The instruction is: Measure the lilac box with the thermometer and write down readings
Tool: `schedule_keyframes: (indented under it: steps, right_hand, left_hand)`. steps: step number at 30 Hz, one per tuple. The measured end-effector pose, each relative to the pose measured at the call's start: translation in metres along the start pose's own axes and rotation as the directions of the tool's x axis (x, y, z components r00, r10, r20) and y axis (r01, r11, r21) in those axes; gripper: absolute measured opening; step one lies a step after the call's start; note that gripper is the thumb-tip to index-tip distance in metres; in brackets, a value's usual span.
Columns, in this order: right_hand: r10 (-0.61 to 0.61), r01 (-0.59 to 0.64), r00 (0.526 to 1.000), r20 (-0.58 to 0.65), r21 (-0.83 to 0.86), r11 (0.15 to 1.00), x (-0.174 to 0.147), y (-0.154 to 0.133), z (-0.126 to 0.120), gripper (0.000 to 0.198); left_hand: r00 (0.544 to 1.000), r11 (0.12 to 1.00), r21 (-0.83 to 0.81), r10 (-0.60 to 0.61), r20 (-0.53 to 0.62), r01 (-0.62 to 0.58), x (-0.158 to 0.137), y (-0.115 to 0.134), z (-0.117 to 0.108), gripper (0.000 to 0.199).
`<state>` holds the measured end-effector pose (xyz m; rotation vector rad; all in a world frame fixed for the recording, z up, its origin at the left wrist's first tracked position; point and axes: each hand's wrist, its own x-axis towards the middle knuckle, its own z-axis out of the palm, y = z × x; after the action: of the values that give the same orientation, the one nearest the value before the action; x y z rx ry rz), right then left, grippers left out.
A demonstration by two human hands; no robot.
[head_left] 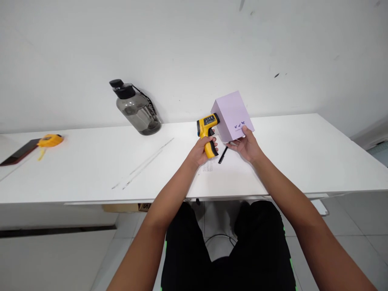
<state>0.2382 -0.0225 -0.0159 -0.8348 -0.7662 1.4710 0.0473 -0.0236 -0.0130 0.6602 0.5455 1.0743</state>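
My left hand [200, 150] is closed around the handle of a yellow and black infrared thermometer [207, 121]. The thermometer's front end is against or very close to the left side of a lilac box [233, 108]; I cannot tell whether they touch. My right hand [247, 146] grips that box at its lower edge, thumb on the printed face and fingers underneath. Small dark blue figures and lettering show on the box. Below it, between my hands, a black pen [223, 155] lies on a sheet of paper with handwriting [207, 165].
A grey see-through water bottle [138, 111] with a black lid stands near the wall on the white table [91, 169]. Farther left are a yellow tape measure [50, 140] and a dark flat object [20, 152]. The table's front edge runs just before my legs.
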Motion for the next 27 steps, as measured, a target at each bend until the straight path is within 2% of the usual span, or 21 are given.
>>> schedule_keyframes:
  steps: [7,17,23,27]
  right_hand:
    - [0.002,-0.002,1.0,0.002,-0.031,1.0,0.0005,-0.0012,-0.0009,0.061]
    - [0.002,-0.001,1.0,0.015,-0.069,0.998,0.0009,0.0001,-0.0021,0.061]
    - [-0.029,0.026,0.999,-0.017,-0.141,0.99,0.0056,0.0034,-0.0059,0.063]
    - [-0.078,0.07,0.996,-0.053,-0.146,0.987,0.0084,0.0061,-0.0078,0.064]
  left_hand:
    - [1.0,1.0,0.022,-0.005,-0.007,0.005,-0.0013,0.0004,0.0016,0.04]
    - [0.999,0.999,0.023,0.026,-0.021,-0.026,-0.0004,-0.0014,0.0011,0.034]
    - [0.995,0.992,0.102,0.08,-0.065,-0.073,0.0027,0.0004,-0.0027,0.04]
    - [0.971,0.975,0.134,0.196,-0.136,-0.178,0.0053,0.0067,-0.0043,0.035]
